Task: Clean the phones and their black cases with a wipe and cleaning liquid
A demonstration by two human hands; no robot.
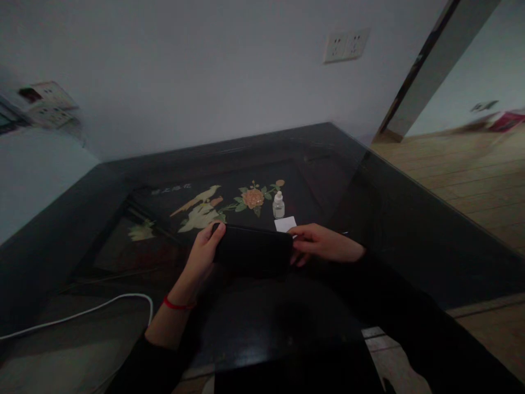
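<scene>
A black phone (253, 250) lies flat and sideways just above the dark glass-topped table (410, 230). My left hand (203, 253) grips its left end, fingers curled over the edge. My right hand (324, 244) pinches its right end. A red string circles my left wrist. Just beyond the phone sit a small white dropper bottle (278, 205) and a white square of paper or cloth (285, 224). Both stand apart from my hands.
The tabletop carries an inlaid bird and flower picture (221, 205). A white cable (82, 314) curls across the near left. A wall socket (345, 45) sits above the table, more sockets (47, 101) at far left. Wooden floor (463, 175) lies to the right.
</scene>
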